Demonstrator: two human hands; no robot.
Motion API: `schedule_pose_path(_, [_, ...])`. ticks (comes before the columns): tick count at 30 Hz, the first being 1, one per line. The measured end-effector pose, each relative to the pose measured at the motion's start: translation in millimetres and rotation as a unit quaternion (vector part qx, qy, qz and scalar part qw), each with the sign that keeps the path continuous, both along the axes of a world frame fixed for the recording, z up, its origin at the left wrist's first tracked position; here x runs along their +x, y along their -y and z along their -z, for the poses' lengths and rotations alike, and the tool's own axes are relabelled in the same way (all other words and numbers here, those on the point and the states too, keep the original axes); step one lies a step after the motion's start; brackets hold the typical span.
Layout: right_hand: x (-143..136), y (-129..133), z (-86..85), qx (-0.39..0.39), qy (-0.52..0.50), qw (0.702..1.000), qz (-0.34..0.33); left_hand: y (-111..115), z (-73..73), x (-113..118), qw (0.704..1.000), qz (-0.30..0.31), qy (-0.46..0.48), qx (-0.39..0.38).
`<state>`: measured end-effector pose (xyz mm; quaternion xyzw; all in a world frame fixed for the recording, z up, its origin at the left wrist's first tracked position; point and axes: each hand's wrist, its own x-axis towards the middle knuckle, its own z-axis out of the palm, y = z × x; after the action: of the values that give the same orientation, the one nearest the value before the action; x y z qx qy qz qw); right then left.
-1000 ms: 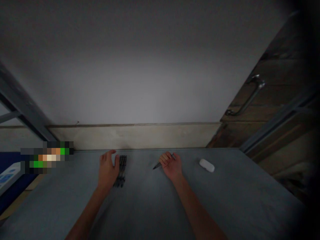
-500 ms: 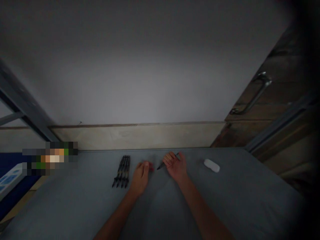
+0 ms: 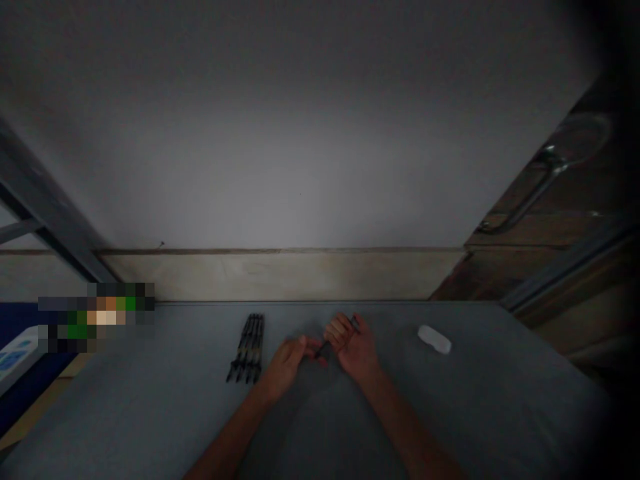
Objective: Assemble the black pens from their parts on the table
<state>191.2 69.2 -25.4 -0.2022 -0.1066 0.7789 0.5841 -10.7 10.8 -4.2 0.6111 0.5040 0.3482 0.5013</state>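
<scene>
My right hand (image 3: 354,343) is closed with its palm turned up, its fingers wrapped around a slim dark pen (image 3: 321,349). The pen's lower end points down and left, and a bit of its other end shows near the thumb. My left hand (image 3: 290,363) is beside that lower end, fingers stretched out and apart around it; whether they touch it I cannot tell. To the left of this hand, several dark pens (image 3: 249,350) lie side by side in a row on the grey tabletop (image 3: 165,393).
A white rounded object (image 3: 435,339) lies on the table to the right. Behind the table stands a pale wall (image 3: 280,167). Wooden boards with a metal handle (image 3: 530,197) are at right. Grey metal posts (image 3: 55,193) rise at the sides, and a pixelated patch covers the left edge.
My left hand has moved right and its fingers have opened out toward the pen's lower end. My right hand still grips the pen. The view has shifted slightly.
</scene>
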Motion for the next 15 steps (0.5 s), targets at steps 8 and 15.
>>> schedule_pose_path(8, [-5.8,4.3,-0.1,0.024,0.009,1.000,-0.013,2.6,1.8,-0.5,0.999,-0.014,0.023,-0.042])
schedule_pose_path(15, [-6.6,4.8,-1.4,0.033,-0.015,0.999,-0.030,2.9,6.5,-1.5,1.000,-0.015,-0.013,-0.015])
